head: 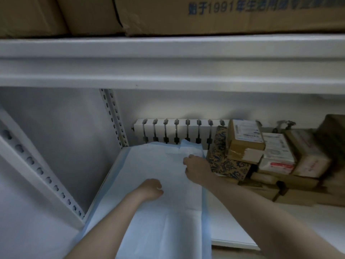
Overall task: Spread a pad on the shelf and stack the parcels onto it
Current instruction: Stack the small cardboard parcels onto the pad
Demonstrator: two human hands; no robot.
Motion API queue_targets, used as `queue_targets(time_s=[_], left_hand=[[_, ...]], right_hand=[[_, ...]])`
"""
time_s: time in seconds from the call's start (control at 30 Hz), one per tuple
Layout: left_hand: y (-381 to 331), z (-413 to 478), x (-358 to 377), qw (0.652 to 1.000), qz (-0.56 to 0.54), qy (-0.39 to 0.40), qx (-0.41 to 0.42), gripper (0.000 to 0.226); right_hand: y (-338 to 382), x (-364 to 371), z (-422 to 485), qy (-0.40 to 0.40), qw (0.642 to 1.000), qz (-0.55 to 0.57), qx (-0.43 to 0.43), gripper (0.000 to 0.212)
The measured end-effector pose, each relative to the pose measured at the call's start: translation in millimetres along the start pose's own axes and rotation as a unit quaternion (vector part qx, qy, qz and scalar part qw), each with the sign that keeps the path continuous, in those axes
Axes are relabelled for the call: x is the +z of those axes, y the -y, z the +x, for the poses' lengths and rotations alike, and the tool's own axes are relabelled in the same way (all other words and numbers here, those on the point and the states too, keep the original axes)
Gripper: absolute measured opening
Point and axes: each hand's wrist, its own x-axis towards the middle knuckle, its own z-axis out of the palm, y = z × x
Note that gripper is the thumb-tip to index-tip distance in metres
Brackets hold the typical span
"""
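Note:
A white pad (158,171) with pale blue edges lies spread over the left part of the white shelf (229,228), its near end hanging over the front edge. My left hand (153,188) rests on the middle of the pad, fingers curled under. Farther back, my right hand (196,167) presses the pad near its far right corner, where the pad is still creased. A pile of parcels (270,161) stands on the shelf to the right, beside my right hand: brown cartons, a white-labelled box and a dark patterned box (226,165).
A white shelf beam (168,68) runs overhead with large cardboard boxes (205,14) on top. Perforated white uprights (113,116) stand at the left and back. A white radiator (177,131) sits against the back wall behind the pad.

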Motion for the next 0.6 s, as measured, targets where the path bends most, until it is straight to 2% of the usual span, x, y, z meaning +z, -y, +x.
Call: queue_targets(time_s=[0.1, 0.23, 0.33, 0.5, 0.6], left_hand=[[-26.7, -6.5, -10.5, 0.999, -0.026, -0.01, 0.018, 0.04], [-70.4, -13.9, -23.0, 0.996, -0.061, -0.033, 0.063, 0.035], [-101.7, -18.2, -29.8, 0.991, -0.088, -0.041, 0.093, 0.033], [-142.4, -29.4, -34.0, 0.974, -0.175, -0.048, 0.138, 0.027], [-159.8, -29.5, -35.2, 0.966, -0.209, -0.053, 0.145, 0.016]], right_hand=[[-11.0, -28.7, -7.6, -0.095, 0.995, 0.036, 0.006, 0.03], [-29.2, -71.5, -23.5, -0.229, 0.973, 0.013, -0.025, 0.034], [-44.9, -93.9, -36.0, -0.285, 0.958, -0.01, 0.041, 0.042], [-72.3, -113.2, -59.9, -0.261, 0.938, 0.002, 0.23, 0.064], [-83.6, -122.4, -61.9, -0.184, 0.935, 0.057, 0.299, 0.097]])
